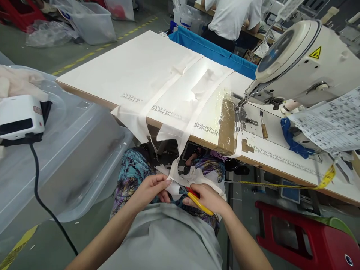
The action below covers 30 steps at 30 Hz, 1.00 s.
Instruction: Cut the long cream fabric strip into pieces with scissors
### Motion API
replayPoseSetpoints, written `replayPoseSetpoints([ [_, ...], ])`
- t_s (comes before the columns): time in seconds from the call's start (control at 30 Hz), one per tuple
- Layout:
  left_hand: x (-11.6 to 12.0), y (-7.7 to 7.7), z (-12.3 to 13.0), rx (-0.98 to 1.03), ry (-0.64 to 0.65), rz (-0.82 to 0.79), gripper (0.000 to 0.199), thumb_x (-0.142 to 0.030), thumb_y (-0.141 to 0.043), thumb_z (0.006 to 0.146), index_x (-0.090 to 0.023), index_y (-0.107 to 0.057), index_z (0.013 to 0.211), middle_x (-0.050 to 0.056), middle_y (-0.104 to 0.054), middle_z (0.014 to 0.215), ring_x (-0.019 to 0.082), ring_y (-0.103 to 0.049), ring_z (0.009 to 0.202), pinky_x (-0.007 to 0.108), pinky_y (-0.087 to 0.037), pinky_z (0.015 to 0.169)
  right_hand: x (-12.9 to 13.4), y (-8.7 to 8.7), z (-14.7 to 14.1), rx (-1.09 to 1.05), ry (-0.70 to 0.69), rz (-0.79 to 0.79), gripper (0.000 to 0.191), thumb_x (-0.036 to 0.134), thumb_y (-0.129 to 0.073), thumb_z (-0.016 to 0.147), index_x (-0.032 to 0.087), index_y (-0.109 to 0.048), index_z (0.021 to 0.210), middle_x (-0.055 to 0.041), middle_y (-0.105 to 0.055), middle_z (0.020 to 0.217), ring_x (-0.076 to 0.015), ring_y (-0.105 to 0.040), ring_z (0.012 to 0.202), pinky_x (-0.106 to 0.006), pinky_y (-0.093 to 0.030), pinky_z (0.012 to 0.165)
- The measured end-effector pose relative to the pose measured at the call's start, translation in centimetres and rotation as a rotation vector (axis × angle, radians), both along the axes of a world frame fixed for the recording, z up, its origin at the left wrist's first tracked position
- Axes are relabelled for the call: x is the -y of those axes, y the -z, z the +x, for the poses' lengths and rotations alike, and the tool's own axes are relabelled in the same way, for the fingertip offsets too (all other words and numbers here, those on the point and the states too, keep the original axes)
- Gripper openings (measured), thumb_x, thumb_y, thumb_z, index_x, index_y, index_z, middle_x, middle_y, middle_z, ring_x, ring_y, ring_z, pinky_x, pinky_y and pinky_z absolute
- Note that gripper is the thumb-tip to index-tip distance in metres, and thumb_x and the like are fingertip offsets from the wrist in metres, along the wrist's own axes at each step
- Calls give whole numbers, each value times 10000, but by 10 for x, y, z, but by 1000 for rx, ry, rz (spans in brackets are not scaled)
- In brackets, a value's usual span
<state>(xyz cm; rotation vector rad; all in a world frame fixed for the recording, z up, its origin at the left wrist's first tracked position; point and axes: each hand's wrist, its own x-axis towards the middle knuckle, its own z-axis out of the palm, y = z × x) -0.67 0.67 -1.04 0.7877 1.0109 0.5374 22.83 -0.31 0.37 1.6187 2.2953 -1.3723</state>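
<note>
While the left hand (157,189) pinches the lower end of a white fabric strip (182,144) above the lap, the right hand (207,198) wraps its grip around the handles of yellow-and-red scissors (199,203). Their blades point toward ten o'clock, close to the left fingertips; whether they are parted, I cannot tell. Loose white cloth (209,177) bunches over the lap just beyond. From the left hand the strip climbs toward twelve o'clock, over the edge of the counter (132,67), and lies across its top. At three o'clock a yellow tape measure (327,177) trails by that edge. A translucent tub (75,165) at ten o'clock bears a small white device (21,116). Between one and two o'clock stands a sewing machine (298,60). Farther off, beyond a blue bin (212,48), a person (236,20) in white leans near one o'clock.
</note>
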Motion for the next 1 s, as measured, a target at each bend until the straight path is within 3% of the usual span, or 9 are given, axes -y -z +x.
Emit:
replayPoseSetpoints([
  [0.27, 1, 2, -3, 23, 10, 3, 432, -577, -697, 748, -151, -628, 743, 11, -660, 519, 141, -640, 491, 197, -470, 501, 3, 4, -1, 42, 34, 20, 575, 670, -639, 759, 200, -345, 606, 68, -322, 541, -89, -286, 524, -230, -178, 488],
  [0.5, 3, 5, -2, 21, 27, 9, 434, -584, -690, 751, -162, -593, 721, 20, -673, 523, 152, -650, 502, 208, -487, 517, 3, 0, -10, 80, 2, 144, 493, 633, -636, 782, 202, -437, 650, 44, -422, 579, -100, -318, 533, -240, -172, 519],
  [0.67, 3, 1, -1, -24, 42, 21, 460, -612, -671, 749, -159, -591, 739, 30, -676, 525, 152, -645, 504, 210, -478, 522, 2, 2, -10, 45, 83, 96, 505, 591, -664, 768, 203, -394, 592, 57, -365, 526, -97, -305, 513, -241, -175, 511],
  [0.8, 11, 6, 13, -66, 102, 60, 486, -654, -596, 785, -181, -539, 884, 23, -687, 558, 179, -669, 541, 237, -493, 546, 6, 10, -12, -133, 161, 85, 372, 459, -672, 771, 209, -413, 678, 57, -411, 615, -101, -343, 570, -223, -218, 520],
  [0.9, 12, 6, 27, -39, 223, 87, 459, -662, -425, 874, -218, -441, 987, 10, -684, 599, 223, -694, 583, 282, -508, 539, 10, 21, -19, -363, 280, 86, 250, 333, -614, 781, 214, -406, 712, 62, -408, 638, -101, -363, 590, -208, -271, 529],
  [1.0, -13, -19, 31, -245, 318, 354, 357, -550, -344, 947, -215, -466, 954, 8, -653, 636, 210, -662, 575, 283, -472, 525, 15, 29, -24, -472, 416, 131, 185, 267, -580, 775, 214, -412, 716, 64, -401, 632, -98, -366, 576, -206, -306, 531],
])
